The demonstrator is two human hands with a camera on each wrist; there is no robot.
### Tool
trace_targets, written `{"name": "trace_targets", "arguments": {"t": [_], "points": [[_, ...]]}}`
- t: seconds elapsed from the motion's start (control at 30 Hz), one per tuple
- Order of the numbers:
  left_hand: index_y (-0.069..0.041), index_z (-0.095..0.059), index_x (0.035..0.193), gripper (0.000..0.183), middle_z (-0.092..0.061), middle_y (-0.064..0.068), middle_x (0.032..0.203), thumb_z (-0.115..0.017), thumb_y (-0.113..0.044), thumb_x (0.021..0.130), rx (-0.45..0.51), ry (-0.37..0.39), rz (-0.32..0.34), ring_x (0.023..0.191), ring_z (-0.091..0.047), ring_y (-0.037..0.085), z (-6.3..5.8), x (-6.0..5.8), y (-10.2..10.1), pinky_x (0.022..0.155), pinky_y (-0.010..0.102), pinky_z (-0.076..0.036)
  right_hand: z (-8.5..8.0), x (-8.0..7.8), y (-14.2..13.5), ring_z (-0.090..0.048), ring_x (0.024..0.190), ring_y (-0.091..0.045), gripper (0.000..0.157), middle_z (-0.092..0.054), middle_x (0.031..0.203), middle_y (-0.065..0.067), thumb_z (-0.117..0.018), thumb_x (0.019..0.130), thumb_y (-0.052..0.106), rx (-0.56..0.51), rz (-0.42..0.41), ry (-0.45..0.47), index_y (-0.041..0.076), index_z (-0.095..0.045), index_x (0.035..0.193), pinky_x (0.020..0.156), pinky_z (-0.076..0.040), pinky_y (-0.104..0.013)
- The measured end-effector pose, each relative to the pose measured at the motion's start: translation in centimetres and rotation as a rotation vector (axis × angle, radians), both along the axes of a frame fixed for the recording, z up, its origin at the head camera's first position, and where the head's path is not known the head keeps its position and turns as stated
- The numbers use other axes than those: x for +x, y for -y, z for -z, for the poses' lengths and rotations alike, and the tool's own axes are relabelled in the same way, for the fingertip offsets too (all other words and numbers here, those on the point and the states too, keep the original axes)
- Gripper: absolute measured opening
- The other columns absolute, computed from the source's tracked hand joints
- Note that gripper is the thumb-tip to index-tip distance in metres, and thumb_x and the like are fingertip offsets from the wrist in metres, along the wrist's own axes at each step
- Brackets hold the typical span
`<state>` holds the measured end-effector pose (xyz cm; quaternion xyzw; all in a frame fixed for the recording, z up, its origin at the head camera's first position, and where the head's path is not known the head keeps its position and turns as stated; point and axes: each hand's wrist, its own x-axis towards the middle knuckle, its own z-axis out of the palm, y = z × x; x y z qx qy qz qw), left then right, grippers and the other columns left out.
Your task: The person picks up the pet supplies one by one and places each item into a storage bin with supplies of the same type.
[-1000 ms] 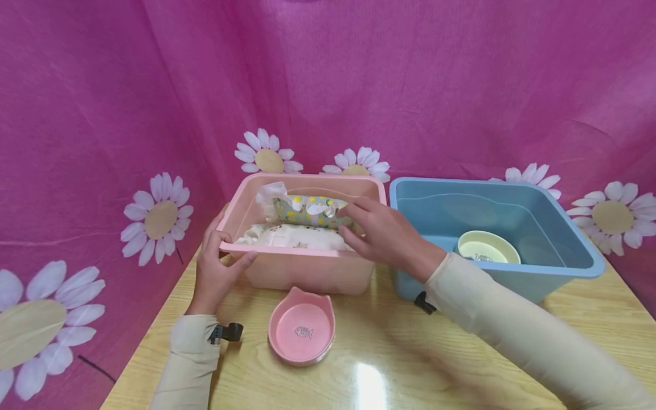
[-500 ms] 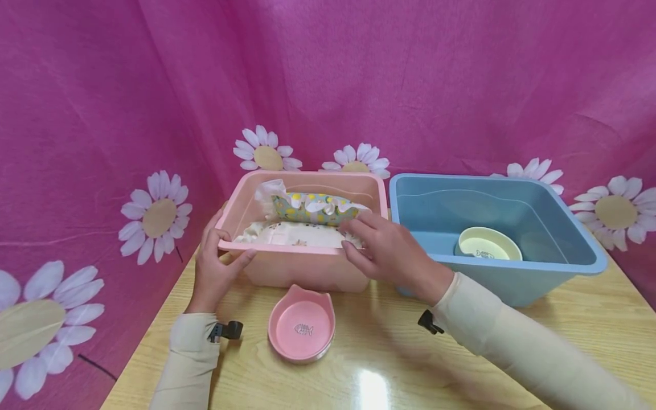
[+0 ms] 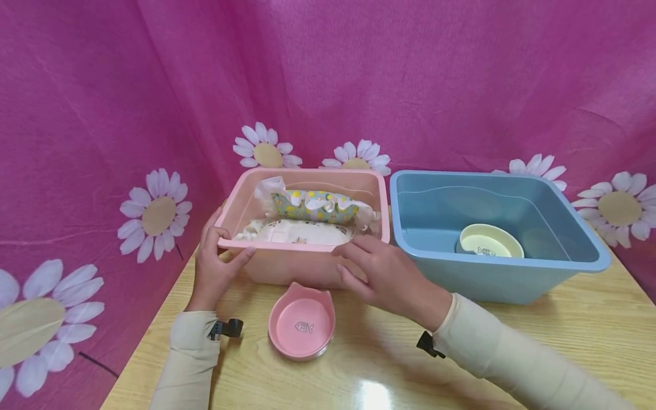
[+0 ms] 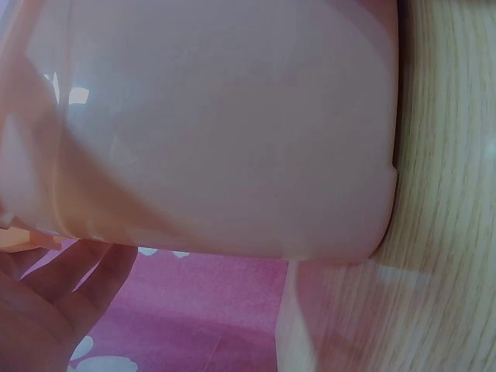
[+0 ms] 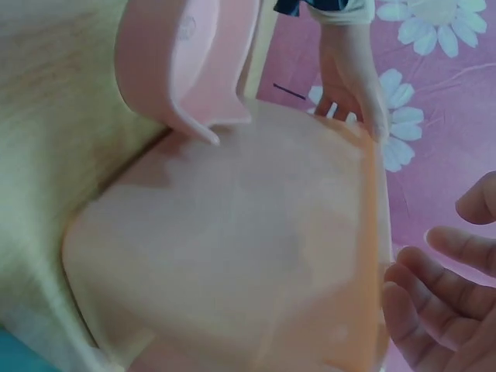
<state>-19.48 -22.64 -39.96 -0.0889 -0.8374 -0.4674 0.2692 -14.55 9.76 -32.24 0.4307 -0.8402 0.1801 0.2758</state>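
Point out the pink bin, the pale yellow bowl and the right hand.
Pink bin (image 3: 292, 266): head view, front wall below the rim.
Pale yellow bowl (image 3: 494, 242): head view, inside surface.
Right hand (image 3: 392, 273): head view, back of the hand.

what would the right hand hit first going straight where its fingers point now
Probably the near rim of the pink plastic bin; the right hand looks very close, though any contact is unclear.

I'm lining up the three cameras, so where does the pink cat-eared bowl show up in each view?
Head: lower part, slightly left of centre, just in front of the pink bin; the pink bowl is whole here.
Left wrist: not in it.
Right wrist: at the top, left of centre, cut off by the upper edge.
Shared landmark: the pink bin, visible in all three views.
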Motion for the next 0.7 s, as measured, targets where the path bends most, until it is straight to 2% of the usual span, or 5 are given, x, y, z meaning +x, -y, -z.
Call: {"name": "trace_targets", "arguments": {"t": [0.17,0.33,0.47,0.7], "points": [[-0.014,-0.042,0.093,0.047,-0.025,-0.014,0.144,-0.078,-0.032,0.068,-0.001,0.009,-0.004,0.126,-0.033,0.013,0.0,0.1,0.0,0.090,0.042,-0.043,1.1,0.3,0.2,-0.051,0.078,-0.008,0.020,-0.057,0.090,0.003,-0.053,0.085,0.024,0.047,-0.014,0.030,0.012,-0.061,0.098,0.062,-0.048,-0.025],[-0.014,-0.042,0.093,0.048,-0.025,-0.015,0.144,-0.078,-0.034,0.067,-0.009,0.018,-0.012,0.126,-0.032,0.012,-0.1,0.0,-0.1,0.090,0.040,-0.043,2.6,0.4,0.6,-0.047,0.069,-0.009,0.012,-0.049,0.078,0.005,-0.055,0.084,0.026,0.040,-0.004,0.079,0.014,-0.056,0.086,0.057,-0.044,-0.024],[-0.014,-0.042,0.092,0.048,-0.025,-0.015,0.144,-0.078,-0.034,0.067,-0.009,0.007,-0.013,0.127,-0.032,0.013,-0.1,0.0,-0.1,0.092,0.042,-0.042,3.6,0.4,0.9,-0.046,0.069,-0.007,0.011,-0.048,0.077,0.006,-0.053,0.084,0.028,0.021,0.003,0.095,0.017,-0.054,0.084,0.058,-0.044,-0.022],[-0.014,-0.042,0.092,0.048,-0.027,-0.014,0.144,-0.078,-0.033,0.067,-0.015,-0.007,-0.021,0.127,-0.032,0.012,-0.1,-0.1,-0.1,0.095,0.042,-0.040,5.5,0.2,1.4,-0.046,0.066,-0.009,0.010,-0.049,0.076,0.006,-0.056,0.081,0.027,0.037,0.033,0.179,0.017,-0.055,0.082,0.056,-0.044,-0.024]]}}
